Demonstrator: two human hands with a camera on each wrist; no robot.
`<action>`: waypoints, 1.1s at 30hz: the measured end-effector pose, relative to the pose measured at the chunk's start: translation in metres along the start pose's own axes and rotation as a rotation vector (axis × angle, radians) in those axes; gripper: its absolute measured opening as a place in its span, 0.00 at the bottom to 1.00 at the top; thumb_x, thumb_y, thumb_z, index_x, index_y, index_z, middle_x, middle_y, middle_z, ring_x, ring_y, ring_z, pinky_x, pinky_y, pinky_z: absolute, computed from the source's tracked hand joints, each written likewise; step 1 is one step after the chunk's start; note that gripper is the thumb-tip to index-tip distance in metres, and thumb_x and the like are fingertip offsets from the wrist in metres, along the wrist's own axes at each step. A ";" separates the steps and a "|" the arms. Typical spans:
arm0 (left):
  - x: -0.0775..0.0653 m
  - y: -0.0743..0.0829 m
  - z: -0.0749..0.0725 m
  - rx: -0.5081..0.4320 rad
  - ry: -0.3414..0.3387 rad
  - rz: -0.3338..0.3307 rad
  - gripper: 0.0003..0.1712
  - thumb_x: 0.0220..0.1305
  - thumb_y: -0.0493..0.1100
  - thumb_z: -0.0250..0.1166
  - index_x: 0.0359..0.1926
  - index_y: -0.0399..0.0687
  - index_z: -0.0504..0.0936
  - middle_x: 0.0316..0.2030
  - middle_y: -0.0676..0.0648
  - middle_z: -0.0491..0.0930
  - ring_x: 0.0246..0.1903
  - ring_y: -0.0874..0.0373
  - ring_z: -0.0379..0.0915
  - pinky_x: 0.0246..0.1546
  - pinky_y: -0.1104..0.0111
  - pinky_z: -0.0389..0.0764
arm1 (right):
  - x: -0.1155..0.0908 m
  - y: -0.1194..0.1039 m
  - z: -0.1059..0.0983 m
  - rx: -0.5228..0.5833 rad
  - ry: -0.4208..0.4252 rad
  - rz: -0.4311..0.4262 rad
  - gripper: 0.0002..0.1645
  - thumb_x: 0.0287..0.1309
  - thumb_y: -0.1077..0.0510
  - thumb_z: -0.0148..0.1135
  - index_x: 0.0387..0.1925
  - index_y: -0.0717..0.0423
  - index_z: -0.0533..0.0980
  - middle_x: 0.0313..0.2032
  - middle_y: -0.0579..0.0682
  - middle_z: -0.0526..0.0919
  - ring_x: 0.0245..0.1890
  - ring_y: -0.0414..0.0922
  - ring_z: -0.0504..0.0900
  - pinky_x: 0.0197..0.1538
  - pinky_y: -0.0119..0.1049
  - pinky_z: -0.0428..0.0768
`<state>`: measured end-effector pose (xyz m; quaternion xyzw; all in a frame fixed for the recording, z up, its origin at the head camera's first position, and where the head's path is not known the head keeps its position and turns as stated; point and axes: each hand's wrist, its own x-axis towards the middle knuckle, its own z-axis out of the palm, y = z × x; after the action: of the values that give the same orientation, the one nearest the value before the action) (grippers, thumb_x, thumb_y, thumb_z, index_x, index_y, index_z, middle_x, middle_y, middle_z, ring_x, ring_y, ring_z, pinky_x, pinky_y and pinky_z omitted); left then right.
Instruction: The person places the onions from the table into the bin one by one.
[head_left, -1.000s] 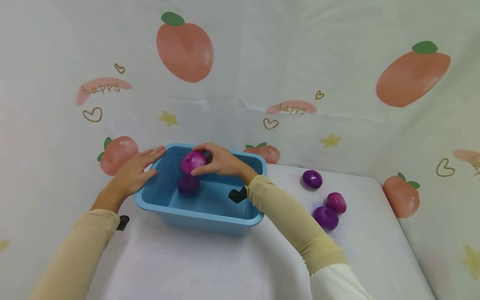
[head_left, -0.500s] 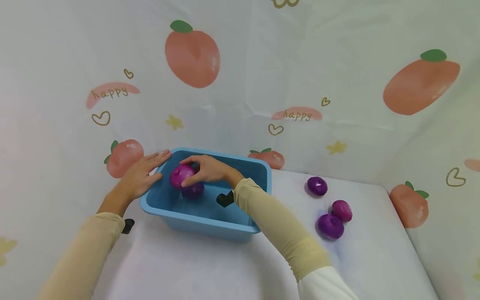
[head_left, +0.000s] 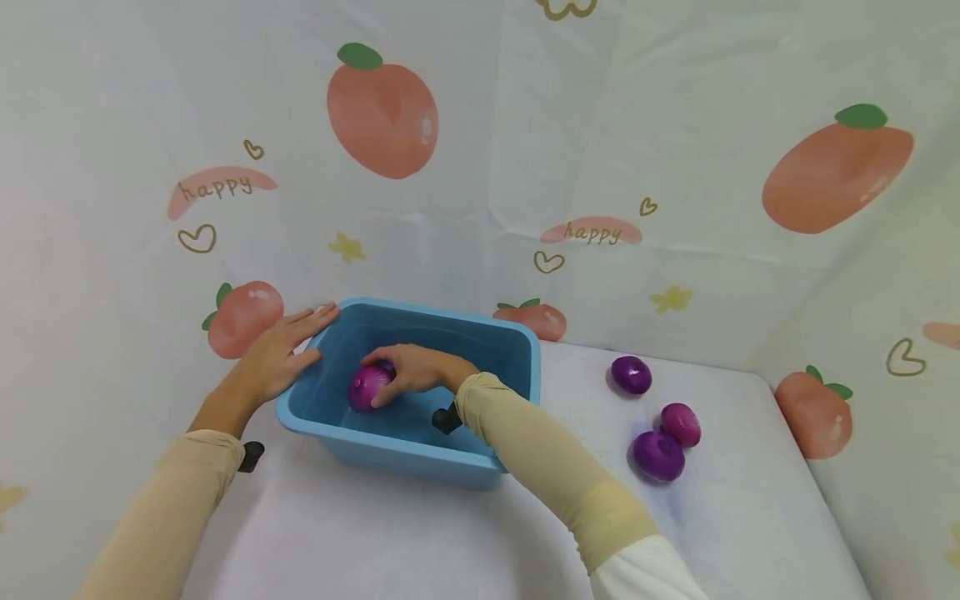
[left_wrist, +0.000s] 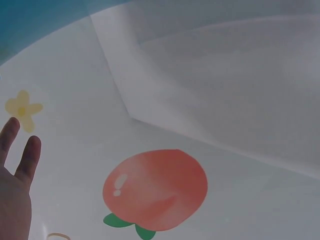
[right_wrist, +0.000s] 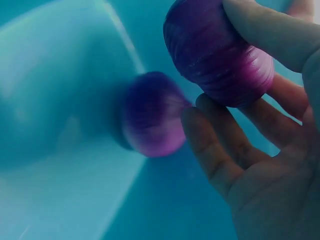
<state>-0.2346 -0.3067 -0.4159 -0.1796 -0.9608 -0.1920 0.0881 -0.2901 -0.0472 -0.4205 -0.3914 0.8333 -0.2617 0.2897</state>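
Gripping an onion (head_left: 366,390) inside the bin (head_left: 408,466), our right hand (head_left: 417,369) likely prevents bouncing. Our left hand (head_left: 273,356) rests straight-fingered on the left rim (head_left: 285,408), perhaps steadying it.

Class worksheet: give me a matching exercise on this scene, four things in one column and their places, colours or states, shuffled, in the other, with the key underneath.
Things
1. Left hand
2. Right hand
3. Tub
4. Farthest-back onion on the table

Places, colours, states
A. Light blue, open at the top
B. To the person's right, dark purple, apart from the two other onions on the white table
C. At the tub's left end, fingers extended
D. Inside the tub, gripping a held onion

Right pairs
1-C, 2-D, 3-A, 4-B
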 end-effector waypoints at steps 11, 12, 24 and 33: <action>-0.003 -0.001 0.001 -0.003 0.001 -0.013 0.36 0.72 0.53 0.50 0.79 0.59 0.60 0.77 0.44 0.62 0.75 0.32 0.57 0.67 0.27 0.62 | 0.007 -0.006 0.022 -0.044 -0.089 0.012 0.45 0.56 0.46 0.75 0.73 0.42 0.68 0.68 0.47 0.73 0.67 0.44 0.71 0.59 0.31 0.81; -0.002 -0.001 0.001 -0.002 0.002 -0.013 0.36 0.72 0.53 0.50 0.79 0.59 0.59 0.78 0.44 0.62 0.75 0.32 0.57 0.67 0.27 0.62 | 0.007 -0.006 0.023 -0.056 -0.091 0.014 0.45 0.56 0.46 0.75 0.73 0.42 0.68 0.68 0.47 0.73 0.67 0.44 0.71 0.59 0.31 0.81; 0.000 -0.001 0.003 0.003 0.012 0.012 0.36 0.72 0.52 0.51 0.79 0.58 0.60 0.77 0.43 0.62 0.75 0.33 0.58 0.66 0.27 0.63 | 0.005 -0.009 0.025 -0.087 -0.081 -0.004 0.46 0.56 0.45 0.74 0.74 0.38 0.66 0.70 0.46 0.72 0.70 0.45 0.69 0.66 0.36 0.79; -0.001 -0.001 0.002 0.002 0.010 0.003 0.35 0.72 0.52 0.50 0.78 0.56 0.61 0.77 0.43 0.63 0.75 0.32 0.58 0.67 0.28 0.63 | 0.006 -0.007 0.023 -0.025 -0.080 -0.038 0.47 0.57 0.46 0.74 0.75 0.43 0.65 0.71 0.50 0.73 0.71 0.46 0.72 0.73 0.37 0.73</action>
<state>-0.2346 -0.3068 -0.4176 -0.1799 -0.9603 -0.1917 0.0936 -0.2744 -0.0603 -0.4335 -0.4211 0.8166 -0.2408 0.3128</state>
